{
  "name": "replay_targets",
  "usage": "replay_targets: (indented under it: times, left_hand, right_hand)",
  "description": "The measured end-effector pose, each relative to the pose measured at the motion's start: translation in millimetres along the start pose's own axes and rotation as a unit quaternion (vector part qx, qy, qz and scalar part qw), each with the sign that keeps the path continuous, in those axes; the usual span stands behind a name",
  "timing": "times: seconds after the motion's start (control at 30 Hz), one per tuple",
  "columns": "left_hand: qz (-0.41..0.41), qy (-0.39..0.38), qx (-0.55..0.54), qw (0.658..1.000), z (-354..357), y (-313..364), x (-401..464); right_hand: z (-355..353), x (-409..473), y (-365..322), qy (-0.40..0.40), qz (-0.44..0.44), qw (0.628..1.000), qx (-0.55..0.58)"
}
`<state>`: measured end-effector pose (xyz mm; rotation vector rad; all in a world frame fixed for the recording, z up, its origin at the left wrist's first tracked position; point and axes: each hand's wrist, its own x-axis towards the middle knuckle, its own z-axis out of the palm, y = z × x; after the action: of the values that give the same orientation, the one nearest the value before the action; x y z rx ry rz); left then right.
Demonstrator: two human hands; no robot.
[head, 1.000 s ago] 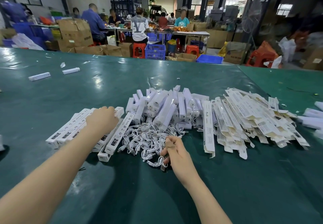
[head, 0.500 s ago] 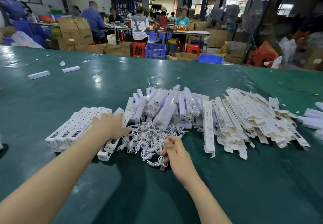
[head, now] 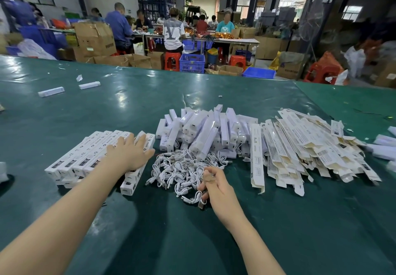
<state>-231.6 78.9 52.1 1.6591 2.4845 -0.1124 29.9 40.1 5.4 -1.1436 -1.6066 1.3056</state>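
Two grips we log: left grip (head: pixel 128 156) flat, fingers apart, on boxes (head: pixel 81 154); right grip (head: pixel 214 185) clamped on a cable (head: pixel 192 199).

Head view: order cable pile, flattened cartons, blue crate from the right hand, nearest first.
1. cable pile: at the right hand, whose fingers curl into its near edge.
2. flattened cartons: on the table, to the hand's right.
3. blue crate: on the floor beyond the table's far edge.
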Motion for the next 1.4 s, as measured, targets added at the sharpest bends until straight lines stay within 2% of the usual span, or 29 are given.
replay_targets:
  times: [0.23, 0.43, 0.63, 0.9, 1.03, 1.2, 1.27, 1.33, 1.4]
  left_hand:
    - [0.000, 0.023, -0.009, 1.000, -6.2, 7.0, -1.7]
    - [0.010, 0.008, 0.004, 1.000, -5.7, 14.7, -6.8]
    - [-0.004, 0.009, 0.064, 0.998, 4.2, 19.5, -10.5]
    - [-0.005, 0.027, 0.038, 0.999, 10.4, 19.9, -10.8]
    - [0.022, 0.053, 0.014, 0.998, 4.2, 28.5, -16.0]
    - [0.101, 0.172, -0.056, 0.978, -0.5, 56.4, -27.9]
    - [0.148, 0.186, -0.104, 0.966, -3.0, 70.3, -33.6]
    - [0.192, 0.188, -0.143, 0.953, -3.4, 84.1, -39.7]
    - [0.228, 0.191, -0.193, 0.935, -1.3, 96.7, -47.1]
  right_hand:
    - [-1.2, -0.5, -0.8, -0.001, 0.000, 1.000, 0.001]
    - [-1.1, -1.1, -1.0, 0.001, -0.008, 1.000, -0.012]
    - [-1.1, -0.9, -1.2, 0.001, -0.013, 1.000, -0.014]
    - [-1.3, -0.2, -0.9, 0.004, -0.009, 1.000, -0.013]
    - [-1.5, -0.8, -2.8, 0.012, -0.010, 1.000, -0.002]
    - [-5.5, 0.2, -7.3, 0.058, -0.019, 0.998, 0.002]
    - [-9.7, 1.6, -12.9, 0.083, -0.041, 0.996, -0.019]
    - [-17.5, 3.2, -18.5, 0.152, -0.102, 0.979, -0.090]
    - [-29.2, 4.7, -23.3, 0.272, -0.145, 0.929, -0.205]
